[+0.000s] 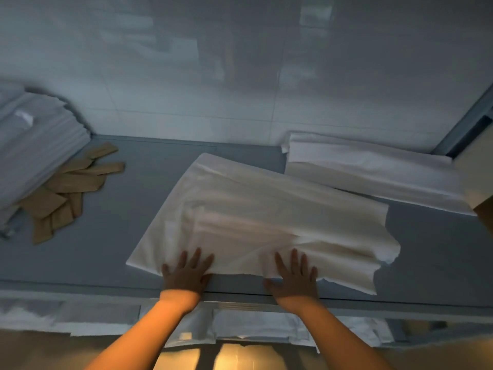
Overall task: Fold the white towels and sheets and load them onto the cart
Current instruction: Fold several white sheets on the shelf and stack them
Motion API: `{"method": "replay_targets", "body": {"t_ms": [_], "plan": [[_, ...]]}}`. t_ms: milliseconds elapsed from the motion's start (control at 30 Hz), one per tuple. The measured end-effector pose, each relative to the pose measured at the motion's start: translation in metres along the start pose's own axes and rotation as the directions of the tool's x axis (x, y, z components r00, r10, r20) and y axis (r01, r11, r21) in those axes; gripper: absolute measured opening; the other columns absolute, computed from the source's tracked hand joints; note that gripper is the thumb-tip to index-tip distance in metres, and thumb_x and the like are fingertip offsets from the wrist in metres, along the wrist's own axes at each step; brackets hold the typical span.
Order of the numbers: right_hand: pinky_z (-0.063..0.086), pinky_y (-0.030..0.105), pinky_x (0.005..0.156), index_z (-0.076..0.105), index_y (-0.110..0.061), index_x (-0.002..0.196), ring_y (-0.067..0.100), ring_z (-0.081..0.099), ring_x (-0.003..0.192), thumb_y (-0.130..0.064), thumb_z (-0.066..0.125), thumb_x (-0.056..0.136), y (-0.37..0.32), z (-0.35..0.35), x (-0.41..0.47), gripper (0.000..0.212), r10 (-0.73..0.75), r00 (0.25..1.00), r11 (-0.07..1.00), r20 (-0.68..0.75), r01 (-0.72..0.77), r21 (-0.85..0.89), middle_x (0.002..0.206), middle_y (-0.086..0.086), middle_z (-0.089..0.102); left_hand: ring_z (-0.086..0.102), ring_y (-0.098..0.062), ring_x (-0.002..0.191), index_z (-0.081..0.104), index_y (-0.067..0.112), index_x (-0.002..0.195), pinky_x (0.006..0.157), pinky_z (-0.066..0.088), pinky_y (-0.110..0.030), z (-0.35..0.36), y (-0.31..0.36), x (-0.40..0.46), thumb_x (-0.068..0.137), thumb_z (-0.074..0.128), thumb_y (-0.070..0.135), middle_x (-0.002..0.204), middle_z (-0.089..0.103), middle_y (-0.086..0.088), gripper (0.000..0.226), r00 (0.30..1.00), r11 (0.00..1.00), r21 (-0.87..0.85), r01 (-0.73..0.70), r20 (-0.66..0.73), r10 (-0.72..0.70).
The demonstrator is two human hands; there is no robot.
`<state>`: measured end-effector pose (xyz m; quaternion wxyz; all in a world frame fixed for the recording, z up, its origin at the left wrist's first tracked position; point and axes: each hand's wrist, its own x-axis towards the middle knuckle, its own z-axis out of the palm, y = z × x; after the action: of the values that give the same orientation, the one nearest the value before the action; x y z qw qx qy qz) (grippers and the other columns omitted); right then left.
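A white sheet [253, 217], partly folded, lies slanted on the grey table [112, 236]. My left hand [186, 271] presses flat on its near edge with fingers spread. My right hand [293, 273] lies flat on the same near edge, further right, fingers straight. The sheet's right end is rumpled and uneven. A second folded white sheet [368, 172] lies at the back right against the wall.
A tall stack of folded white linen [34, 145] stands at the left, with several tan paper sleeves [69, 190] scattered beside it. More white linen [253, 327] shows on a shelf below the table's front edge. A tiled wall [240, 76] backs the table.
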<state>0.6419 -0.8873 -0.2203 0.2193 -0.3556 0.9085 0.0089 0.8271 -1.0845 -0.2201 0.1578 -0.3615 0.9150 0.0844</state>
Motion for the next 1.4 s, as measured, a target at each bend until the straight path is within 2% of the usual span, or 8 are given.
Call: {"method": "replay_targets", "body": {"t_ms": [400,600,733,833,967,1133,1233,1400], "plan": [[0.023,0.046,0.112,0.024,-0.035,0.149,0.027,0.017,0.146,-0.037,0.041,0.099,-0.038,-0.010,0.021,0.054,-0.283,0.939,0.951,-0.196,0.248,-0.182,0.160,0.005,0.015,-0.004,-0.023,0.148,-0.005,0.049,0.148,0.113,0.012,-0.056,0.000,-0.058,-0.022,0.102,0.026,0.047,0.160,-0.011,0.010,0.055,0.987,0.987,-0.041,0.157,0.035,-0.155],[0.055,0.048,0.067,0.071,-0.007,0.102,0.033,0.070,0.087,0.010,0.067,0.063,-0.028,-0.025,0.011,0.043,-0.363,0.819,0.930,-0.444,0.290,-0.226,0.102,0.017,0.070,0.009,-0.026,0.146,0.012,0.047,0.149,0.114,0.010,-0.057,-0.020,-0.058,-0.004,0.103,0.026,0.021,0.161,0.006,0.008,0.054,0.990,0.989,0.067,0.134,0.036,-0.136],[0.018,0.036,0.115,0.038,-0.022,0.143,0.017,0.035,0.138,-0.005,0.039,0.092,-0.020,-0.014,-0.011,0.053,-0.195,0.952,0.965,-0.236,0.143,-0.221,0.150,0.001,0.039,0.001,-0.024,0.148,0.013,0.046,0.149,0.113,0.000,-0.061,-0.012,-0.063,-0.022,0.103,0.026,0.024,0.161,0.005,0.008,0.052,0.995,0.994,0.084,0.075,0.058,-0.080],[0.029,0.043,0.112,0.057,-0.016,0.129,0.025,0.051,0.127,0.007,0.057,0.074,-0.018,0.005,-0.054,0.061,-0.173,0.926,0.983,-0.337,0.139,-0.124,0.136,0.011,0.055,0.006,-0.021,0.148,0.031,0.041,0.146,0.116,-0.005,-0.054,0.004,-0.073,-0.052,0.101,0.033,0.031,0.158,0.021,0.005,0.046,0.997,0.998,-0.014,-0.057,-0.061,0.056],[0.056,0.042,0.070,0.073,-0.010,0.080,0.031,0.069,0.071,0.016,0.072,0.040,-0.022,0.021,-0.098,0.047,-0.146,0.878,0.988,-0.455,0.153,-0.023,0.084,0.011,0.072,0.023,-0.017,0.144,0.043,0.040,0.139,0.118,0.014,-0.044,0.012,-0.080,-0.082,0.098,0.039,0.039,0.147,0.041,0.005,0.041,0.963,0.969,-0.034,-0.244,-0.125,0.238],[0.047,0.044,0.091,0.073,-0.015,0.096,0.033,0.061,0.105,-0.021,0.058,0.074,-0.024,0.015,-0.104,0.027,-0.089,0.873,0.983,-0.480,0.155,0.100,0.111,0.008,0.068,0.005,-0.020,0.148,0.017,0.043,0.149,0.117,0.008,-0.046,0.001,-0.077,-0.074,0.084,0.026,0.077,0.160,0.012,0.002,0.074,0.946,0.942,-0.142,-0.305,-0.163,0.281],[0.012,0.042,0.118,0.042,-0.031,0.142,0.020,0.015,0.146,-0.043,0.046,0.095,-0.029,0.001,-0.067,0.048,-0.081,0.907,0.989,-0.413,0.126,0.081,0.157,-0.001,0.022,-0.024,-0.018,0.144,-0.020,0.042,0.142,0.116,-0.009,-0.050,-0.016,-0.058,-0.031,0.087,0.027,0.073,0.156,-0.024,0.005,0.079,0.939,0.953,-0.101,-0.284,-0.228,0.256],[0.002,0.054,0.116,0.020,-0.037,0.149,0.019,-0.007,0.147,-0.056,0.037,0.095,-0.057,-0.039,0.041,0.060,-0.230,0.849,0.973,-0.476,0.197,-0.119,0.160,-0.002,-0.001,-0.022,-0.028,0.144,-0.017,0.045,0.145,0.111,-0.008,-0.061,-0.032,-0.024,0.063,0.083,0.015,0.078,0.158,-0.021,0.004,0.077,0.919,0.964,-0.020,-0.267,-0.305,0.248]]}}
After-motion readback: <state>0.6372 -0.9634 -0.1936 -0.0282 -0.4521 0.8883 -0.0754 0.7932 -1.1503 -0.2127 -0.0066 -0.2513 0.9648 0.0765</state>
